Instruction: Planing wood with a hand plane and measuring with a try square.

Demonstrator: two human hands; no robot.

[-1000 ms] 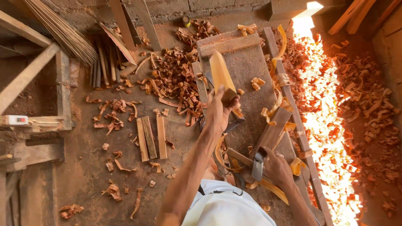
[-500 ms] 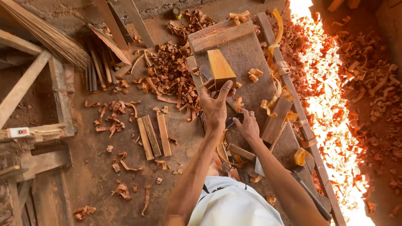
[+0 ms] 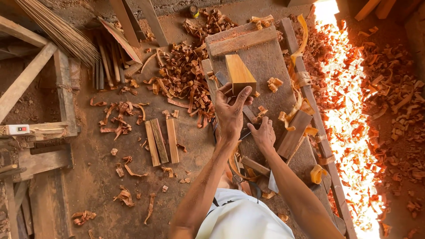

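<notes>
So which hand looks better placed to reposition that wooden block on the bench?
Probably the left hand: its fingers already grip the near end of the wooden block. The right hand rests lower on the workbench, apart from the block.

Tapered yellow wooden block: freshly cut, smooth, matt faces, paler than the grey, weathered, rough-grained plank workbench beneath it. Reddish-brown curled wood shavings: thin, dry, ragged-edged. Three short brown wooden slats: sawn, dull. Floor of reddish packed earth: dusty, coarse. Bundle of pale straw-like broom bristles: fibrous, matt
</notes>
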